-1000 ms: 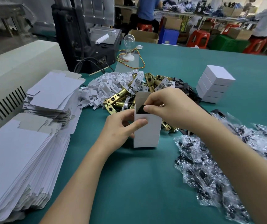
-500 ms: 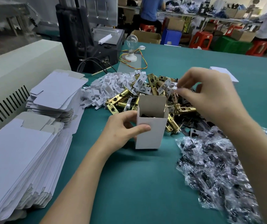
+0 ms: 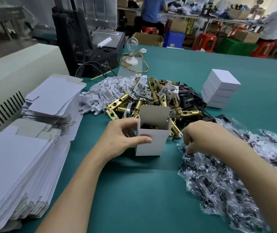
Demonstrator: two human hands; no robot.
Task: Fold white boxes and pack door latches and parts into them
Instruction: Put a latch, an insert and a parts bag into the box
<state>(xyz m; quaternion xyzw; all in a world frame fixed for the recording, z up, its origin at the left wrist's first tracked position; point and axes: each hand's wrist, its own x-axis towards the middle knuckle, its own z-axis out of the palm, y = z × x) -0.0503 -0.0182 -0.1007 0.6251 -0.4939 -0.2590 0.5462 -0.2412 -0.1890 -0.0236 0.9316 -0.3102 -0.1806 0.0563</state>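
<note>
The right hand (image 3: 206,138) has dropped from the latches (image 3: 153,101) behind the white box (image 3: 151,142) to the plastic bags (image 3: 226,179) right of it, curled fingers pinching plastic. The left hand (image 3: 122,140) grips the upright open box.

I see the white box (image 3: 151,142) standing upright on the tabletop (image 3: 134,190), its top flap raised and dark parts showing inside. Just behind it lies a heap of brass door latches (image 3: 153,98), with white card inserts (image 3: 107,91) to the left and black plates (image 3: 188,100) to the right. Clear packets (image 3: 226,174) of black parts sprawl at right. Flat box blanks (image 3: 17,165) are stacked at left, and closed boxes (image 3: 220,89) are piled far right.
</note>
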